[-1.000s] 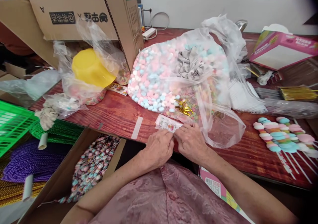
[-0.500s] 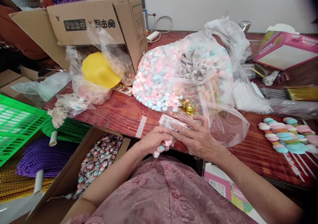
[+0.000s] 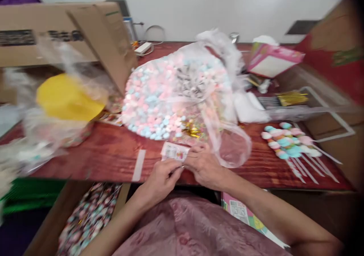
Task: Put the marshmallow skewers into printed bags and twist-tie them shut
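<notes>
Frame's motion-blurred, so fine detail is poor. My left hand [image 3: 163, 178] and right hand [image 3: 203, 165] meet at the near table edge, fingers curled inward, tips together. Can't tell if either is pinching anything: a tiny pale speck shows between the tips, the rest is covered by my own fingers. Printed slip [image 3: 173, 150] lies on the table [image 3: 110, 150] just beyond both hands; my right fingers overlap its right end, contact unclear, print unreadable. Tape strip [image 3: 138, 165] is left of my left hand. Straight ahead of my hands: big clear bag [image 3: 148, 93] of pink, white and blue sweets, gold ties [image 3: 192, 129] on its near side, a grey bunched thing [image 3: 189, 82] further up, smeared. Well right of my right hand, sweet skewers [image 3: 287, 144] lie overlapping, can't count them. Far left of my left hand, yellow bowl [image 3: 64, 97], partly behind plastic film. Below left, lower box [image 3: 121, 201] of bead-like pieces, partly hidden by my left forearm and cut off by the bottom edge.
</notes>
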Available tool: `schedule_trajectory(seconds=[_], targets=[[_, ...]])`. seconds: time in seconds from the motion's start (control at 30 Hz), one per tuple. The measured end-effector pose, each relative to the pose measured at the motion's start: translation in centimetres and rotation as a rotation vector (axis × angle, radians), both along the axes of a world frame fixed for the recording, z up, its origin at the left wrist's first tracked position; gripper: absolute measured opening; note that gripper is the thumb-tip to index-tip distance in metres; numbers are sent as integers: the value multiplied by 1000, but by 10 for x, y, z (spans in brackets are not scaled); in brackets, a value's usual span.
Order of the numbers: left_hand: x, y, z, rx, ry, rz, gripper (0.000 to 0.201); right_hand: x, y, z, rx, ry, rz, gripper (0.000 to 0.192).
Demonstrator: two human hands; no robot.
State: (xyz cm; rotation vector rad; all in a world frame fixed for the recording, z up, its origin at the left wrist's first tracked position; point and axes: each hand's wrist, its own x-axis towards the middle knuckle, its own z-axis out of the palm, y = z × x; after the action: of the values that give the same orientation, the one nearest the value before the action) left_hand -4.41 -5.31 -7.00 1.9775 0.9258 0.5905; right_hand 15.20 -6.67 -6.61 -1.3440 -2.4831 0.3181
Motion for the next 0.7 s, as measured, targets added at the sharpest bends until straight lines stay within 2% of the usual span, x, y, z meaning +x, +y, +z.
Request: schedule_trajectory(seconds=[0.07,0.13,0.27,0.37,0.47,0.5,0.53,0.57,0.6,0.7], targets=[[2,4,-3,99,28,11,24,-2,1,6,-61,-38,-75,21],[5,9,-7,148,23,12,24,-4,0,12,-52,-68,-138,17],[12,12,-10,113,-34,35,24,-5,-14,19,82,-85,-214,18],[8,10,-13,-53,-85,164,17,14,-36,20,268,-19,-282,27],[-4,11,-18,-366,-169,387,27,65,-47,14,577,175,-565,30],[-8,12,-19,-488,-207,454,33,87,-45,10,610,193,-702,29],[-11,12,-20,-601,-246,509,39,109,-42,7,577,190,-840,27],[-12,12,-19,-695,-279,545,43,131,-36,3,481,171,-950,28],[-12,12,-18,-765,-304,569,46,150,-28,0,337,134,-989,30],[-5,6,-9,-837,-358,593,45,181,-2,-9,152,99,-920,26]])
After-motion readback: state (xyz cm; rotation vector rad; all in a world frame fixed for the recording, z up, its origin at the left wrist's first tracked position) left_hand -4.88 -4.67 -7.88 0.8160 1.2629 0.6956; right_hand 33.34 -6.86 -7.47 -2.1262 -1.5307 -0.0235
